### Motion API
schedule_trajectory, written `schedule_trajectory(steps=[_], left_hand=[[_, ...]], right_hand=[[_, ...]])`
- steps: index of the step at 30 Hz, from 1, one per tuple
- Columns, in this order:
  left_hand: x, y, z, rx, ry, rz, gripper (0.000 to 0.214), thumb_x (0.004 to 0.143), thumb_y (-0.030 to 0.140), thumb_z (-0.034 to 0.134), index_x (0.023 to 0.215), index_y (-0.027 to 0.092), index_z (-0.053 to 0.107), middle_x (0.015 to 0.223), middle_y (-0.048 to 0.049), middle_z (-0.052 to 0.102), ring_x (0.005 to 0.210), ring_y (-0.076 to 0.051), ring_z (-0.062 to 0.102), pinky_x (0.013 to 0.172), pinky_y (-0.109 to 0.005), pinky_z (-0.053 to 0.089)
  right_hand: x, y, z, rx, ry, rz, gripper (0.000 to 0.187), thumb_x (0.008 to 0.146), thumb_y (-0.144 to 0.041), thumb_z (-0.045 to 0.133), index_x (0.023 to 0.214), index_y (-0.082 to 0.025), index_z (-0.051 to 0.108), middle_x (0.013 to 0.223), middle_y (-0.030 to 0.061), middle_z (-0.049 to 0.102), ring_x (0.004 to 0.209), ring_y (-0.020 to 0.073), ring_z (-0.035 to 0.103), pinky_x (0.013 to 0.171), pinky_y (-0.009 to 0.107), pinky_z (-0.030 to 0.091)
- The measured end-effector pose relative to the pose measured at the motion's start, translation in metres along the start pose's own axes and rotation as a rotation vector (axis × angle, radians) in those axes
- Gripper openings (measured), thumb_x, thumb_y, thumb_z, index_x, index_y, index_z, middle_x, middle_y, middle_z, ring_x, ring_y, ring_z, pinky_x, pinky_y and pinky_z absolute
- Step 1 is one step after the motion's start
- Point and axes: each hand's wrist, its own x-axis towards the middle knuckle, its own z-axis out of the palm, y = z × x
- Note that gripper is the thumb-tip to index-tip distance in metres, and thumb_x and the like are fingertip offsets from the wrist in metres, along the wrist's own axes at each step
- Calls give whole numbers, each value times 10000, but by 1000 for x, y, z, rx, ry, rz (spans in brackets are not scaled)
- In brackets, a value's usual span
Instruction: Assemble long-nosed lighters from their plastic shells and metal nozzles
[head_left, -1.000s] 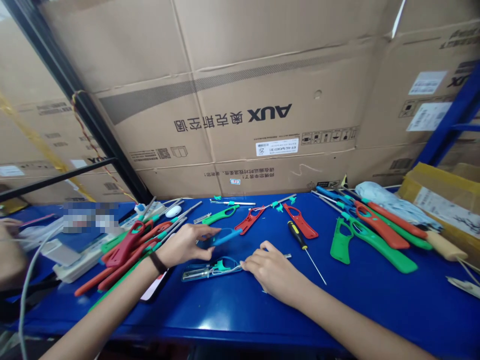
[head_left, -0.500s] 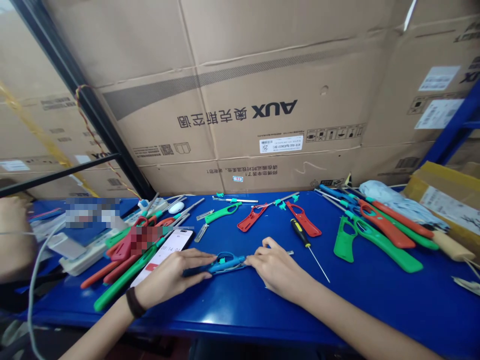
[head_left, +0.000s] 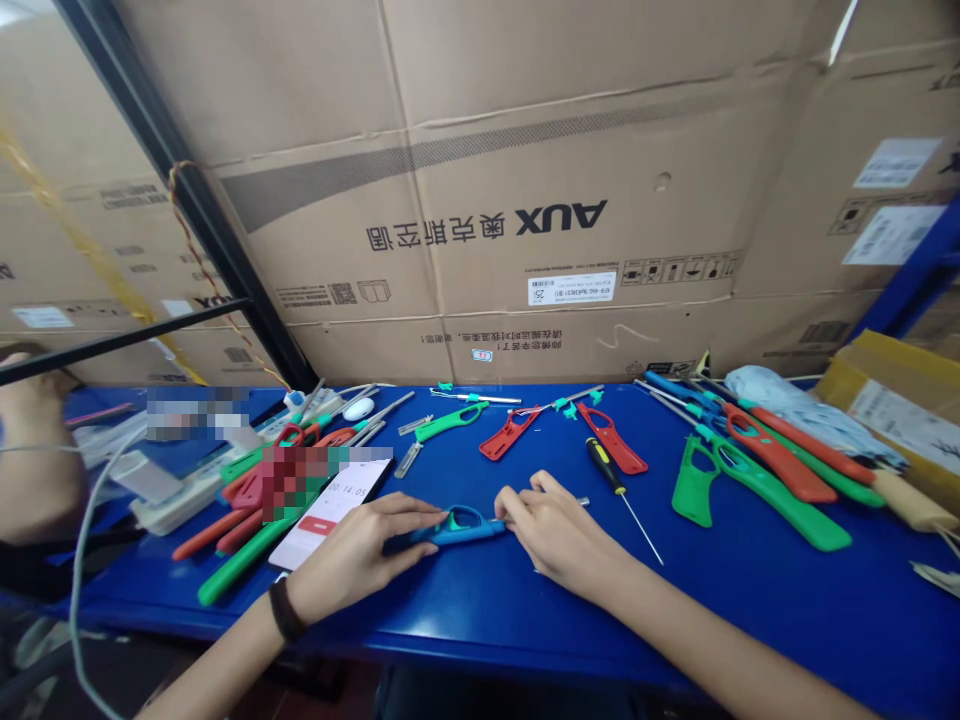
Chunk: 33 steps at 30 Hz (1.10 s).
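A blue lighter handle (head_left: 463, 524) lies on the blue table (head_left: 465, 620) between my hands. My left hand (head_left: 360, 555) rests on its left end, fingers stretched along it and pressing it down. My right hand (head_left: 551, 530) has its fingers closed on the handle's right end, where a thin metal rod (head_left: 580, 502) sticks out to the right. A phone (head_left: 332, 498) with a lit screen lies just left of my left hand.
A yellow-handled screwdriver (head_left: 611, 478) lies right of my right hand. Red and green handle shells (head_left: 510, 434) lie behind; finished long lighters lie piled at the left (head_left: 247, 500) and right (head_left: 757, 470). Cardboard boxes (head_left: 525, 200) wall the back. Another person's arm (head_left: 34, 450) shows at far left.
My left hand brought the blue shell down onto the clear lighter body lying on the table and now presses it there. The phone came into view. My right hand stayed at the rod end.
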Motion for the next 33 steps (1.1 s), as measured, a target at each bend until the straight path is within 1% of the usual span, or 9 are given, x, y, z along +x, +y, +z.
schedule_trajectory(steps=[3,7,12,17,22,27,31,33], left_hand=[[-2,-1,-1,2,20,11,309,879,314,580,1184,292,629,1125,-38,673,1008,-192,640,894,-300,510],[-2,-5,1,18,74,2,305,875,344,587,1168,277,635,1117,-40,680,1009,-196,643,891,-303,516],[0,-4,3,25,67,17,282,876,347,582,1143,290,655,1109,-36,682,996,-197,649,885,-305,521],[1,-1,-2,-7,57,13,278,873,352,591,1133,283,661,1107,-38,681,997,-198,645,884,-302,520],[1,-3,-1,-54,63,11,281,881,337,584,1146,276,652,1113,-45,677,1007,-197,636,896,-314,513],[2,-6,2,-58,14,-14,288,884,332,580,1161,288,645,1138,-38,663,1026,-192,625,916,-308,495],[3,-5,0,-52,-49,-30,289,880,297,583,1161,303,646,1153,-38,652,1019,-193,628,910,-310,492],[5,-4,-2,-60,-69,-35,285,875,283,588,1152,303,652,1147,-38,653,1009,-192,631,905,-310,491]], right_hand=[[0,1,0,9,-2,1,212,821,5,440,940,-167,479,694,13,612,583,157,430,742,278,309],[0,1,-1,32,8,18,171,842,-28,459,938,-169,479,681,17,596,628,168,443,686,274,299],[-1,0,-3,77,29,44,182,838,-13,453,910,-180,458,678,10,585,639,165,440,670,280,284],[0,-1,-4,80,0,57,208,802,16,462,875,-179,447,686,12,581,660,167,446,652,270,278],[1,0,-4,101,-1,58,181,833,-3,441,861,-182,441,709,17,598,659,165,454,651,272,287],[1,2,-1,173,2,85,160,838,-25,458,874,-179,475,750,27,632,684,164,504,687,292,330],[0,4,1,264,27,165,142,850,-72,526,928,-183,482,841,34,662,792,187,544,672,273,375],[-1,6,-1,321,49,197,185,843,-116,585,973,-196,480,891,29,671,870,200,554,690,274,394]])
